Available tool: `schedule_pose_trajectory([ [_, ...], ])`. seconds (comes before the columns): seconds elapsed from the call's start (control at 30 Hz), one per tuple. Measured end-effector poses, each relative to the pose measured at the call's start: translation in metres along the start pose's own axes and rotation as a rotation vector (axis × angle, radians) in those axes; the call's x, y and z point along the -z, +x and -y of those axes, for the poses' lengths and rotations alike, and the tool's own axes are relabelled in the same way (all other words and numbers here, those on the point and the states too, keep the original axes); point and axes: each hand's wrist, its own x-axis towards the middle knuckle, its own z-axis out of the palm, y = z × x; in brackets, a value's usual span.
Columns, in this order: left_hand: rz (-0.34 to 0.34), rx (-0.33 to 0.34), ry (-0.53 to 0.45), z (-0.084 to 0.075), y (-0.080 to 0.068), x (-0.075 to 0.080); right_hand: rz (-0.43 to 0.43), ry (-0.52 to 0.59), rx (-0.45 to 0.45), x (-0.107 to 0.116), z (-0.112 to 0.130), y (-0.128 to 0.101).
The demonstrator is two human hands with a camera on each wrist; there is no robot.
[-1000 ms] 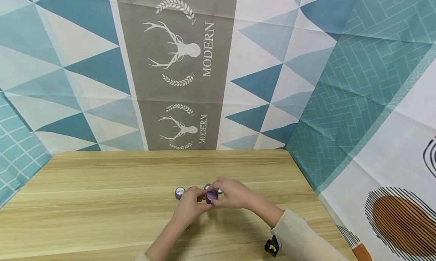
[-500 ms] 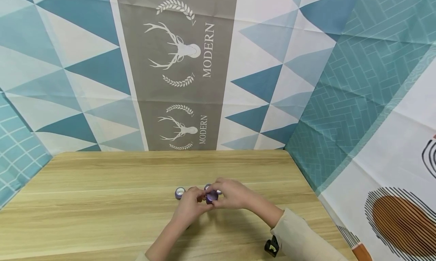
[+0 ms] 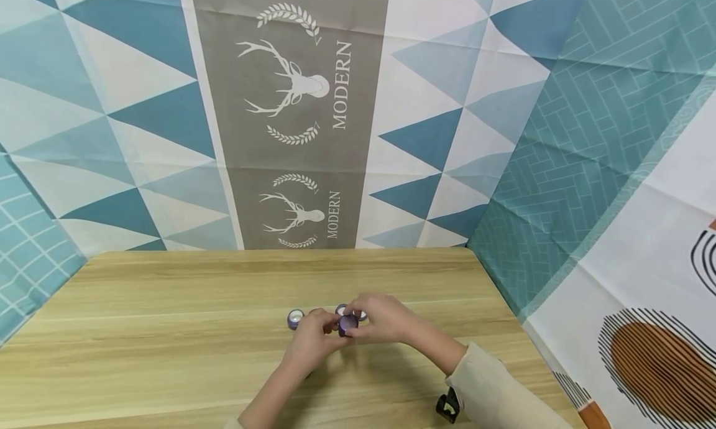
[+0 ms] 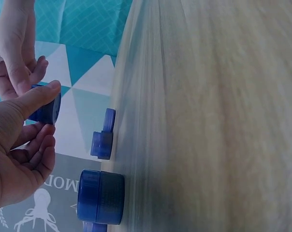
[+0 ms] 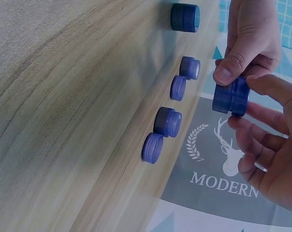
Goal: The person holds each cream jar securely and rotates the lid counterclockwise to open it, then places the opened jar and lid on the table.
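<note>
In front of me, both hands meet at a small round purple jar (image 3: 348,325), held above the table. My left hand (image 3: 313,341) pinches one part of it between thumb and fingers. From the other side my right hand (image 3: 383,319) grips the other part by its edge, thumb and index finger on the rim. In the right wrist view, a groove runs between the two halves of the held jar (image 5: 230,96), which looks blue there. Whether the halves are screwed together cannot be told.
On the wooden table (image 3: 168,354) stand an open jar (image 5: 167,122) with a loose lid (image 5: 152,147) beside it, another open jar (image 5: 189,67) with a lid (image 5: 178,88), and a taller jar (image 5: 184,18). A black object (image 3: 447,405) shows by the right sleeve.
The right hand's fingers have shifted slightly on the held jar. Both hands otherwise stay in the same place, and the jars on the table have not moved.
</note>
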Motion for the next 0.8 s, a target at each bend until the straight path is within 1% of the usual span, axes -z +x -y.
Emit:
schedule_pose_trajectory([
  [0.13, 0.002, -0.007, 0.001, 0.0004, -0.0003, -0.0004, 0.011, -0.003, 0.054, -0.0001, 0.0003, -0.0013],
  [0.2, 0.005, -0.004, -0.002, 0.0009, -0.0004, -0.0004, 0.010, 0.015, 0.040, -0.0007, -0.0003, -0.0017],
  [0.3, 0.015, 0.007, -0.012, 0.0012, -0.0001, -0.0006, -0.004, 0.032, -0.010, -0.0021, -0.0013, -0.0016],
  [0.4, 0.021, 0.016, -0.018, 0.0007, 0.0005, 0.0000, -0.017, 0.020, -0.033, -0.0024, -0.0016, -0.0008],
  [0.53, 0.023, 0.013, -0.018, 0.0001, 0.0006, 0.0006, -0.011, -0.006, 0.015, -0.0020, -0.0019, 0.0002],
  [0.67, 0.019, 0.003, -0.005, 0.0003, 0.0002, 0.0003, 0.008, -0.005, 0.072, -0.0013, -0.0012, -0.0001],
  [0.8, 0.021, -0.002, 0.007, 0.0010, -0.0003, -0.0006, 0.016, -0.002, 0.080, -0.0011, -0.0005, -0.0019],
])
